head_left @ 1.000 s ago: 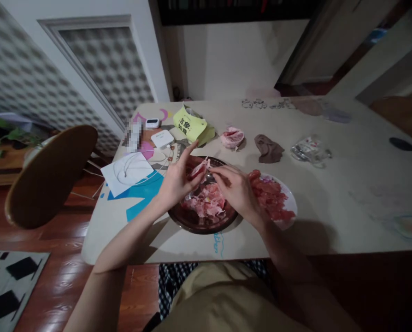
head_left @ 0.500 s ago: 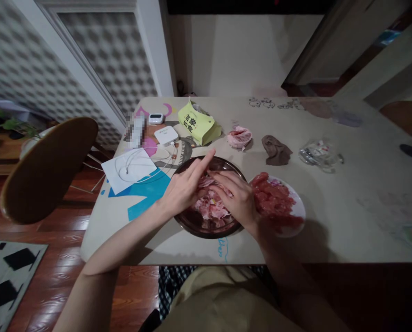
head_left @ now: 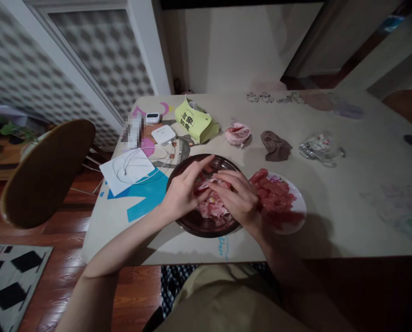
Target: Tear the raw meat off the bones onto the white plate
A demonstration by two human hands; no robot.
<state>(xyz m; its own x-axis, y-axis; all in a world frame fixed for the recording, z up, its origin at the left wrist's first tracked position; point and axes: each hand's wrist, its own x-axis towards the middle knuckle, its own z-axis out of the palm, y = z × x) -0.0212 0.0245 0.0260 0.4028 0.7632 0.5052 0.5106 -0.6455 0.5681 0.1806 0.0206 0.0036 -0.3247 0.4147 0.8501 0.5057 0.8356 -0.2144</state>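
A dark metal bowl [head_left: 178, 220] stands near the table's front edge, with pink, fatty raw meat pieces [head_left: 213, 210] inside. Over its left side is my left hand [head_left: 185, 191], thumb and fingers closed around a piece of raw meat [head_left: 206, 184]. My right hand [head_left: 238, 196] grips the same piece from the right, its fingers curled and partly hiding it. Right beside the bowl, a white plate [head_left: 300, 203] carries a heap of red meat strips [head_left: 273, 196].
Behind the bowl are a yellow-green bag [head_left: 195, 122], a pink netted bundle [head_left: 238, 133], a brown cloth [head_left: 276, 146] and a clear plastic bag [head_left: 318, 150]. White boxes [head_left: 163, 134], a cable and paper [head_left: 126, 170] lie left. A chair [head_left: 49, 173] stands beyond the table's left edge.
The view has shifted slightly. My left index finger has lowered a little, and my right fingers have curled more closely round the meat over the bowl.
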